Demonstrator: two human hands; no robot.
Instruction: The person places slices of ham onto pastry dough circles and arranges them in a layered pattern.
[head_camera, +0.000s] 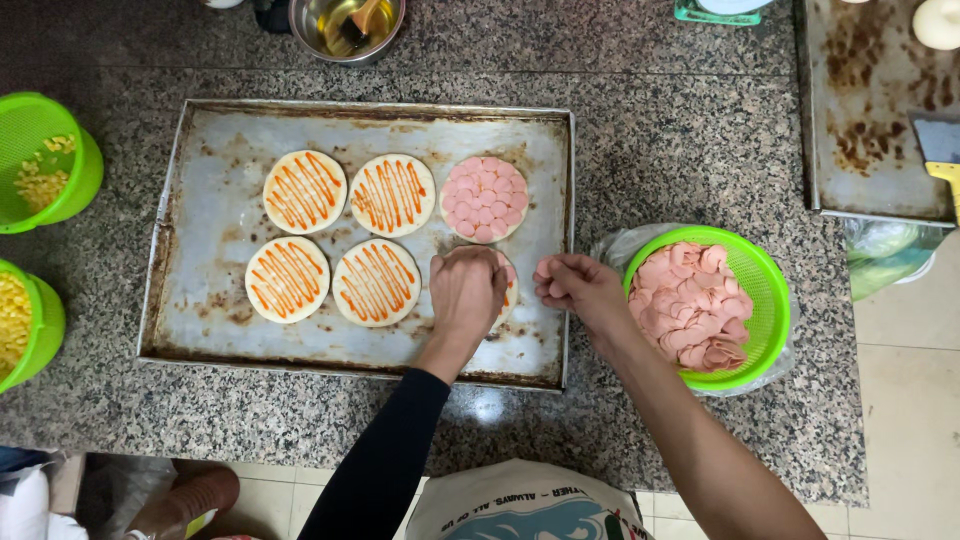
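A worn metal baking tray (210, 330) lies on the granite counter and carries several small round dough bases. Four of them, such as the base (304, 191), bear orange sauce zigzags. One base (484, 198) at the tray's upper right is fully covered with pink sausage slices. My left hand (466, 292) rests, fingers curled down, on the base at the lower right and hides most of it. My right hand (575, 287) hovers at the tray's right edge, pinching pink sausage slices. A green basket (762, 275) of sausage slices stands just right of it.
Two green baskets of corn kernels (40, 160) (22, 322) stand at the left edge. A steel bowl with a brush (347, 25) is behind the tray. A second stained tray (875, 110) with a scraper (940, 150) lies at the upper right. The counter's front edge runs below.
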